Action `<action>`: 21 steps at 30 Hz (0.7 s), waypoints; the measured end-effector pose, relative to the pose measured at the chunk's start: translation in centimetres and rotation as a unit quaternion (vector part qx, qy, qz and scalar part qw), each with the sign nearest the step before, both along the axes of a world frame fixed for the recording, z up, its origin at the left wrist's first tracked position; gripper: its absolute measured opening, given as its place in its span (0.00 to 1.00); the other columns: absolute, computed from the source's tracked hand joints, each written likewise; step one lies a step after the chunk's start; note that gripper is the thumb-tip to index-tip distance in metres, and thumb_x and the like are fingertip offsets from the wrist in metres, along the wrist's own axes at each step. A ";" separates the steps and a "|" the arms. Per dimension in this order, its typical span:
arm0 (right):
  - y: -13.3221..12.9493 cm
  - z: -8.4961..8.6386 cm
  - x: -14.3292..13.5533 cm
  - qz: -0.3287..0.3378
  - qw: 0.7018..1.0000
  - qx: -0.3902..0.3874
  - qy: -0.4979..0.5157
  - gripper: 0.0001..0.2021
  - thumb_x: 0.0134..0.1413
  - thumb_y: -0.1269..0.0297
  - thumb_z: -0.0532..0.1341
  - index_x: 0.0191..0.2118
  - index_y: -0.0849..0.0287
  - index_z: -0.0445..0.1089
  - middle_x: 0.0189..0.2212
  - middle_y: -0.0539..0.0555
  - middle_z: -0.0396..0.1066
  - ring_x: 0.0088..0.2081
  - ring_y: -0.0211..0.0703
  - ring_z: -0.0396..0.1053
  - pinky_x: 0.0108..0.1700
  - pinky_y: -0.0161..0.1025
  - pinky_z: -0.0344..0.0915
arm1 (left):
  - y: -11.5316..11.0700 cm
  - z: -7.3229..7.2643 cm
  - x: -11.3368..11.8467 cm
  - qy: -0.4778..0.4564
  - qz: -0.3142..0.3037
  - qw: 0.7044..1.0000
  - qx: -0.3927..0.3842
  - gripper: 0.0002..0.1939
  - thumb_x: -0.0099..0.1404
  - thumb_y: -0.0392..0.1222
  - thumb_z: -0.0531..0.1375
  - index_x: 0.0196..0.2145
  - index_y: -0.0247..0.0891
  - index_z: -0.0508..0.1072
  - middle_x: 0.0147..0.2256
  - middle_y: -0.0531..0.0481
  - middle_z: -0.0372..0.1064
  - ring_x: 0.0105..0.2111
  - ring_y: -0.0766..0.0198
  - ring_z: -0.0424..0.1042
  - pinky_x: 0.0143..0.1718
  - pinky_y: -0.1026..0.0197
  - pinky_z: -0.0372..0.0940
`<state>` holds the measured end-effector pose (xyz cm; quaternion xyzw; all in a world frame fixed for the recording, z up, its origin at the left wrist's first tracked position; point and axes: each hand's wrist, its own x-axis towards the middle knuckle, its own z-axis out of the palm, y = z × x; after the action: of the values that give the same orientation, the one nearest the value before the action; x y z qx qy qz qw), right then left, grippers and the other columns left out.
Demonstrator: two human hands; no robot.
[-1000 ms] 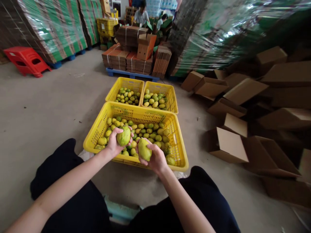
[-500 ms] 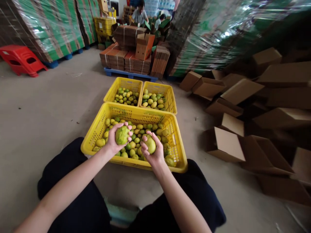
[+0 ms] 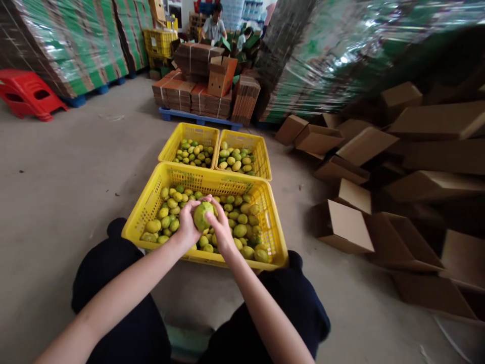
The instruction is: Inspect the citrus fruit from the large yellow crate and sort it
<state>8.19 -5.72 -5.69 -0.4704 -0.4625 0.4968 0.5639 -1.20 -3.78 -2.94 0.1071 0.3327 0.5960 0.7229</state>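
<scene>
My left hand (image 3: 189, 221) is wrapped round the left side of a green-yellow lemon (image 3: 203, 216) with a bumpy skin. On the same lemon lies my right hand (image 3: 220, 225), its thumb pressed on the front and its fingers behind, partly hidden. Both hands are above a large yellow crate (image 3: 142, 205) with slotted walls, which stands between my knees. Many green and yellow lemons (image 3: 240, 230) lie inside it, some of them hidden under my hands.
Two smaller yellow crates (image 3: 266, 156) with lemons stand just beyond. Open cardboard boxes (image 3: 350, 225) are heaped on the right. A blue pallet (image 3: 197, 119) bears flattened cartons (image 3: 174, 95). A red stool (image 3: 32, 96) stands at left. People (image 3: 214, 28) work at the back.
My right hand no longer holds its own lemon; it has moved left and now grips the lemon in my left hand. The left hand has shifted slightly right.
</scene>
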 end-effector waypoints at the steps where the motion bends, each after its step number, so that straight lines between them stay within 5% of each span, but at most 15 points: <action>1: 0.0 -0.5 -0.2 -0.006 1.000 -0.003 -0.024 0.31 0.38 0.45 0.71 0.49 0.53 0.71 0.54 0.57 0.68 0.59 0.55 0.63 0.65 0.53 0.55 | -0.2 -0.5 0.3 0.008 0.004 1.000 0.006 0.09 0.49 0.39 0.56 0.28 0.37 0.74 0.34 0.47 0.75 0.43 0.57 0.74 0.42 0.60 0.69; 6: -0.8 -1.2 -0.3 -0.019 0.998 -0.009 -0.051 0.30 0.33 0.51 0.74 0.47 0.53 0.71 0.56 0.58 0.66 0.59 0.56 0.63 0.65 0.54 0.55 | -1.4 -1.6 1.2 0.031 0.021 0.999 -0.011 0.12 0.54 0.42 0.58 0.35 0.37 0.76 0.45 0.46 0.75 0.50 0.57 0.71 0.49 0.61 0.67; 10: -2.0 -0.1 -0.1 0.014 1.000 -0.009 0.024 0.29 0.38 0.56 0.72 0.50 0.53 0.70 0.59 0.58 0.66 0.61 0.56 0.62 0.64 0.54 0.57 | -1.3 -1.8 0.8 -0.001 -0.029 0.999 -0.035 0.13 0.58 0.47 0.58 0.36 0.36 0.75 0.40 0.44 0.75 0.47 0.56 0.73 0.48 0.59 0.68; 15: -1.6 1.8 0.7 0.069 0.980 -0.037 0.183 0.20 0.41 0.56 0.66 0.44 0.53 0.72 0.48 0.57 0.75 0.56 0.57 0.69 0.59 0.56 0.64 | -0.8 -1.9 0.7 -0.029 -0.078 0.996 -0.037 0.09 0.54 0.42 0.63 0.34 0.38 0.72 0.30 0.51 0.74 0.39 0.58 0.75 0.41 0.59 0.69; 21: -0.7 3.8 3.3 0.022 0.957 -0.067 0.282 0.17 0.46 0.48 0.62 0.38 0.52 0.69 0.34 0.54 0.75 0.38 0.52 0.75 0.39 0.51 0.73 | -1.5 -0.1 0.2 -0.032 -0.147 0.989 -0.001 0.12 0.46 0.33 0.63 0.31 0.38 0.71 0.32 0.51 0.73 0.38 0.58 0.75 0.44 0.54 0.70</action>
<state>11.44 -6.42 -1.88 -0.3376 -0.2606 0.6510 0.6279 -1.02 -5.26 -3.01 0.1350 0.2901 0.4859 0.8133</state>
